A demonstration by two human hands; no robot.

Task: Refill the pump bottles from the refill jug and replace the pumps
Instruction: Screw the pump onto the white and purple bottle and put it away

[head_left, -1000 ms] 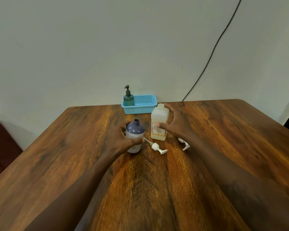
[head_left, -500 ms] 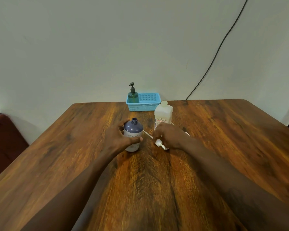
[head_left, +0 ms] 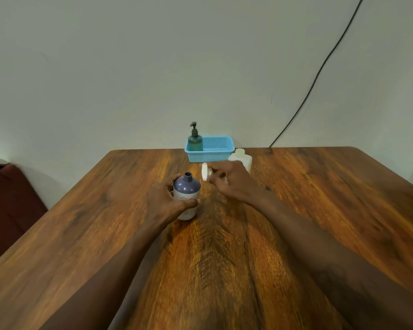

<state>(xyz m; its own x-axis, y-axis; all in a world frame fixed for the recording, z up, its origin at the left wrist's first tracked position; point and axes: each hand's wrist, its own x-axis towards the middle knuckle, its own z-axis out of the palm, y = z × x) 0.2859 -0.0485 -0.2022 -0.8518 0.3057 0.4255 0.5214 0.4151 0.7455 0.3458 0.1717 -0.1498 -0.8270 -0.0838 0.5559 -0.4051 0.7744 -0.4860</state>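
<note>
A purple pump bottle (head_left: 187,188) with an open neck stands upright on the wooden table (head_left: 320,210). My left hand (head_left: 166,201) is wrapped around its body. My right hand (head_left: 234,183) holds a white pump (head_left: 205,171) lifted off the table, just right of and slightly above the bottle's neck; it is blurred by motion. The white refill jug (head_left: 244,159) stands behind my right hand, partly hidden by it. A green pump bottle (head_left: 195,140) with its pump on stands in a blue basket (head_left: 218,152) at the far edge.
A black cable (head_left: 320,70) runs down the wall to the table's far right edge. A dark red seat (head_left: 7,206) is at the left, below table level. The wall is close behind the basket.
My right hand left the jug, came down onto the white pump lying on the table, and has lifted it up beside the purple bottle's neck. My left hand stayed on the bottle.
</note>
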